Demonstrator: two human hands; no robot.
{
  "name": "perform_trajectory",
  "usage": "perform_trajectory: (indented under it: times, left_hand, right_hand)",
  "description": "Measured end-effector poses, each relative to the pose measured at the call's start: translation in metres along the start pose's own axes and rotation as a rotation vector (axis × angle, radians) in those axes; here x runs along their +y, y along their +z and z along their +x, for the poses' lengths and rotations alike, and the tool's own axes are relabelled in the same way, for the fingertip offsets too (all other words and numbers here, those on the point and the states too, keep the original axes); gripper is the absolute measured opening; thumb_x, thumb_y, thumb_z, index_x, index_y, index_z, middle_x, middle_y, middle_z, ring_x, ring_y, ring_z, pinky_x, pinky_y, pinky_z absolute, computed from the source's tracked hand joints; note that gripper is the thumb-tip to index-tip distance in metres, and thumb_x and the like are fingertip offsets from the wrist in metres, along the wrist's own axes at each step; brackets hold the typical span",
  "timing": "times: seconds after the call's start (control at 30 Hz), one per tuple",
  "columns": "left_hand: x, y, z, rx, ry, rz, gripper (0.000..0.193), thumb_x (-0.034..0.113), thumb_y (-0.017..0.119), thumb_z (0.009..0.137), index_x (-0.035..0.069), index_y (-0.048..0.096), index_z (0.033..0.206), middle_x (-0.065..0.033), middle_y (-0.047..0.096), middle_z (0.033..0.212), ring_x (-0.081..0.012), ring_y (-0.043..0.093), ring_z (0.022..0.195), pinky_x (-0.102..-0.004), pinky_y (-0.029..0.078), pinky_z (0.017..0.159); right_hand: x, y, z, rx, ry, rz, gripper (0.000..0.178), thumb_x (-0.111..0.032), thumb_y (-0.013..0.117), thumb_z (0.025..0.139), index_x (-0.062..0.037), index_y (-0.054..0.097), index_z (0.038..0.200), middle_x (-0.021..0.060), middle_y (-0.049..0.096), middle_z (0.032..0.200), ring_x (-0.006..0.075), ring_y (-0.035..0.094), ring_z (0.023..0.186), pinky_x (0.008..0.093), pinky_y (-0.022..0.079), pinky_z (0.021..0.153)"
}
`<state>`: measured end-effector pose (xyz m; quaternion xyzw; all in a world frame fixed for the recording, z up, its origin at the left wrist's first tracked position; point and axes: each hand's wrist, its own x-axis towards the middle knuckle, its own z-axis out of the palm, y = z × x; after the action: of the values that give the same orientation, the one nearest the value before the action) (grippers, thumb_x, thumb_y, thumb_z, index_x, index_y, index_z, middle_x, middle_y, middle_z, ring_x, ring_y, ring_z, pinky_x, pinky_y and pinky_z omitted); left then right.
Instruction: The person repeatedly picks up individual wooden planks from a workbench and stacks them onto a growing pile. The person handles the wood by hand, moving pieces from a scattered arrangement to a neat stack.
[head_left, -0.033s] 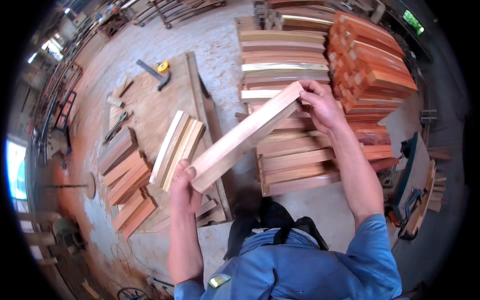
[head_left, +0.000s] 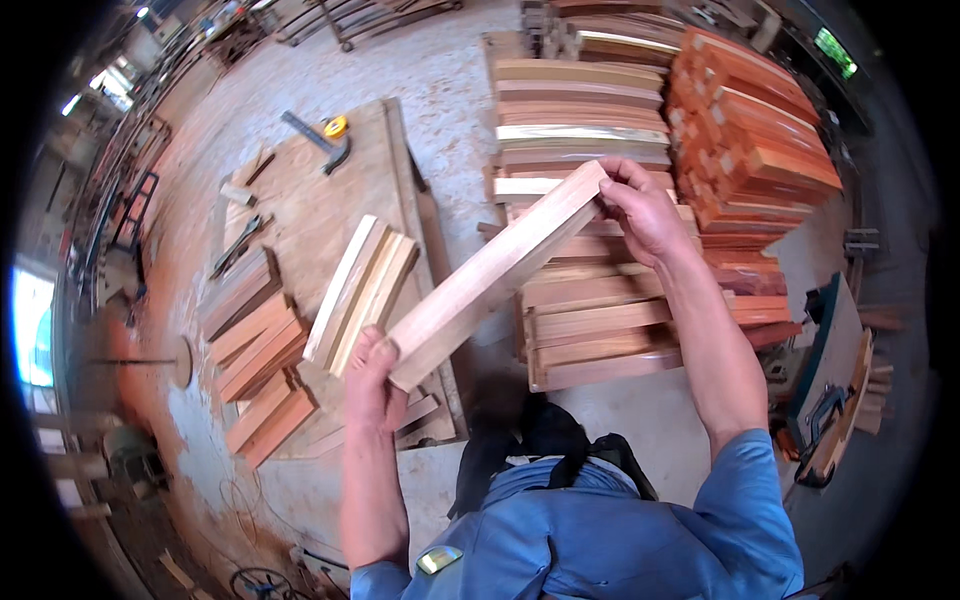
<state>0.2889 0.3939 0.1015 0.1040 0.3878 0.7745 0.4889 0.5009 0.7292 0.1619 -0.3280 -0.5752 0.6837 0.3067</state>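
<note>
A pale wooden block, long and square-edged, slants across in front of me, raised above the workbench and the stacks. Its near left end is gripped in my left hand, the thumb on top. My right hand holds the far right end between thumb and fingers. Some of the fingers are hidden behind the wood. Just beyond my left hand, several pale wood pieces lie side by side on the low plywood table. Stacked timber lies beneath and beyond my right hand.
On the table are a hammer, a yellow tape measure, an adjustable wrench and reddish wood blocks. A tall pile of reddish timber rises at far right. Nearer right stands a board with a clamp.
The table and stacks sit slightly farther right in the picture. Both hands keep the same hold on the wooden block.
</note>
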Motion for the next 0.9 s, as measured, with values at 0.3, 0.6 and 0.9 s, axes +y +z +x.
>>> perform_trajectory:
  times: [0.3,0.6,0.9]
  left_hand:
    - [-0.014,-0.043,-0.091,0.188,0.169,-0.301,0.038,0.016,0.078,0.087,0.016,0.049,0.111,-0.0131,0.065,0.111,-0.0294,0.068,0.098,-0.0429,0.062,0.070]
    - [-0.046,-0.118,-0.111,0.521,0.140,-0.072,0.031,0.003,0.070,0.090,0.011,0.047,0.108,-0.0091,0.063,0.103,-0.0208,0.067,0.085,-0.0316,0.058,0.067]
    - [-0.013,-0.159,-0.059,0.591,-0.047,0.291,0.037,0.003,0.062,0.094,0.010,0.050,0.128,-0.0032,0.057,0.095,-0.0119,0.056,0.070,-0.0358,0.063,0.071]
  right_hand:
    - [0.045,0.183,-0.033,0.000,-0.125,0.271,0.030,-0.026,0.055,0.102,-0.0063,0.060,0.124,0.0019,0.064,0.102,0.0146,0.058,0.097,0.0329,0.047,0.090]
    - [0.205,0.300,-0.094,-0.088,0.609,0.625,0.054,-0.023,0.071,0.091,0.0008,0.050,0.135,0.0115,0.061,0.127,0.0237,0.059,0.116,0.0420,0.047,0.100]
    - [0.258,0.347,-0.034,0.169,0.590,0.368,0.062,-0.031,0.072,0.089,0.0100,0.049,0.130,0.0200,0.063,0.121,0.0278,0.063,0.108,0.0420,0.050,0.095]
